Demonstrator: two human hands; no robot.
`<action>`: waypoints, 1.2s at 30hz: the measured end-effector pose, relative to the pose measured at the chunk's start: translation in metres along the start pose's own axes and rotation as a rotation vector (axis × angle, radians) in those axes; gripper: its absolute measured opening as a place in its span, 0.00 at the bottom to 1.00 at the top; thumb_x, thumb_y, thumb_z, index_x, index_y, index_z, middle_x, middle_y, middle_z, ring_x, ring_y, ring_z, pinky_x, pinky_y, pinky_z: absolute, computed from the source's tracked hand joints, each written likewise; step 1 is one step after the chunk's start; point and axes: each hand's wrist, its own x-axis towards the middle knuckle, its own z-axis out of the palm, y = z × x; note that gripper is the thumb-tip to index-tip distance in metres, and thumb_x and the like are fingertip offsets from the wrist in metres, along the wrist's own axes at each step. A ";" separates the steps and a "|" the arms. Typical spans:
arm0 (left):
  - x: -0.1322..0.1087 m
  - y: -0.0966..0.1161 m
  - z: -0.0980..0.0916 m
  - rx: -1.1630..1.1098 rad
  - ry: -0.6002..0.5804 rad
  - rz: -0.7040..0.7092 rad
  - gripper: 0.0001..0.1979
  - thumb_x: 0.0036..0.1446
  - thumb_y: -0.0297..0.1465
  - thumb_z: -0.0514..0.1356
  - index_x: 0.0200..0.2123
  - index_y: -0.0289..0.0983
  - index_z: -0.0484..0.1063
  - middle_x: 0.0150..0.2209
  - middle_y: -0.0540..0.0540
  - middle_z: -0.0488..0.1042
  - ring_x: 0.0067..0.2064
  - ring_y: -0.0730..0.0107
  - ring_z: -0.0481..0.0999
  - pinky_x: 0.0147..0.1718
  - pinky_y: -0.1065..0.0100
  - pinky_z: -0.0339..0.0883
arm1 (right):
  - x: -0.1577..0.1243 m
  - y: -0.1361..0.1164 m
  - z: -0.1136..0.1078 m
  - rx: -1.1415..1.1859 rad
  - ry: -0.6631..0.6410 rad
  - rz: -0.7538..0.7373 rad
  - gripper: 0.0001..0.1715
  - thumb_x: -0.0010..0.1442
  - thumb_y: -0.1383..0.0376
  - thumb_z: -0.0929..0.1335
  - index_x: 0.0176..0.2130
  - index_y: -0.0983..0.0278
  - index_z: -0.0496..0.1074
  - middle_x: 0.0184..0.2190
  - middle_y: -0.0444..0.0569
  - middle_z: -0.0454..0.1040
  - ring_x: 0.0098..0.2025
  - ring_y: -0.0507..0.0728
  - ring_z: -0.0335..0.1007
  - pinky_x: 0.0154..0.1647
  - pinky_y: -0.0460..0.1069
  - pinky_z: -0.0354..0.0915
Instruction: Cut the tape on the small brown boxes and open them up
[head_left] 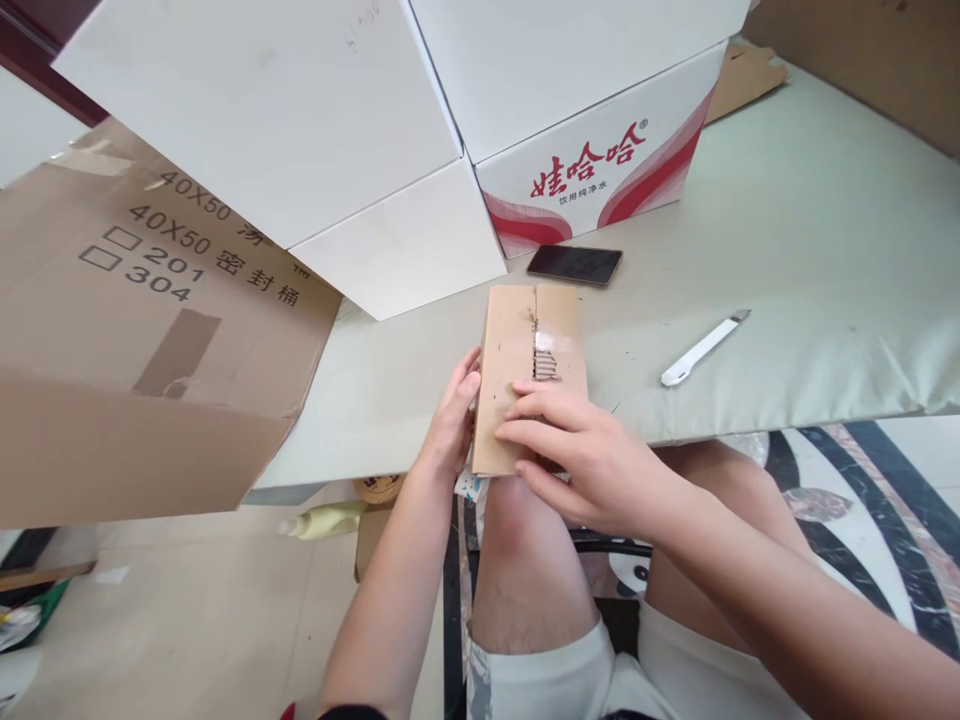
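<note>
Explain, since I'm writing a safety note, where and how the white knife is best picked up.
Probably by its white handle, coming from the table's near edge with the right hand. The handle lies flat and slim, so a pinch across it should suit; its rounded end lies nearest that edge, the pointed blade farthest.

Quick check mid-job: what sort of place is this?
Likely an indoor room in a home or small shop; I can't tell which. The signs are a pale green covered table, a large brown printed cardboard carton and a beige tiled floor.
</note>
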 end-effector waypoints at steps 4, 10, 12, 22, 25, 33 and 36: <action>-0.010 0.021 0.001 0.086 -0.068 -0.021 0.36 0.52 0.42 0.73 0.63 0.47 0.68 0.63 0.41 0.73 0.70 0.47 0.66 0.67 0.53 0.63 | 0.001 0.003 0.004 -0.017 -0.053 -0.031 0.15 0.67 0.69 0.64 0.49 0.62 0.77 0.47 0.53 0.81 0.64 0.64 0.72 0.68 0.65 0.68; -0.008 0.012 -0.001 -0.055 0.113 -0.043 0.32 0.52 0.36 0.67 0.61 0.43 0.66 0.57 0.41 0.78 0.63 0.46 0.75 0.63 0.49 0.67 | -0.016 0.012 0.020 -0.123 -0.127 0.068 0.20 0.68 0.65 0.65 0.56 0.58 0.75 0.64 0.53 0.73 0.73 0.71 0.58 0.69 0.75 0.59; -0.008 0.003 0.001 -0.105 0.164 -0.036 0.33 0.53 0.37 0.66 0.62 0.42 0.64 0.56 0.41 0.79 0.62 0.47 0.76 0.63 0.50 0.68 | -0.022 0.014 0.024 -0.131 -0.098 0.083 0.20 0.68 0.63 0.65 0.57 0.58 0.74 0.66 0.55 0.71 0.73 0.72 0.57 0.67 0.74 0.63; -0.014 -0.006 0.032 0.121 0.240 0.207 0.32 0.57 0.36 0.67 0.64 0.52 0.62 0.72 0.49 0.61 0.73 0.51 0.60 0.69 0.55 0.60 | -0.027 0.030 0.019 -0.005 0.259 0.158 0.09 0.65 0.66 0.68 0.40 0.59 0.80 0.51 0.54 0.79 0.63 0.65 0.72 0.70 0.71 0.63; 0.009 0.023 0.029 0.452 0.206 0.403 0.30 0.55 0.29 0.68 0.60 0.49 0.69 0.71 0.48 0.62 0.76 0.52 0.50 0.74 0.54 0.46 | -0.027 0.032 0.020 -0.009 0.258 0.118 0.08 0.64 0.65 0.69 0.39 0.58 0.80 0.47 0.52 0.81 0.55 0.62 0.78 0.71 0.70 0.63; 0.106 0.067 0.043 1.120 0.011 0.475 0.06 0.60 0.34 0.62 0.38 0.39 0.79 0.49 0.40 0.79 0.59 0.46 0.72 0.66 0.51 0.56 | -0.027 0.033 0.027 0.000 0.259 0.147 0.09 0.64 0.64 0.69 0.39 0.57 0.81 0.45 0.51 0.80 0.54 0.63 0.78 0.71 0.71 0.62; 0.111 0.064 0.045 1.444 -0.014 0.356 0.20 0.68 0.43 0.52 0.30 0.40 0.75 0.35 0.41 0.79 0.44 0.51 0.76 0.52 0.55 0.65 | -0.031 0.033 0.023 0.038 0.226 0.101 0.09 0.65 0.64 0.68 0.42 0.58 0.80 0.49 0.52 0.79 0.60 0.64 0.74 0.71 0.69 0.62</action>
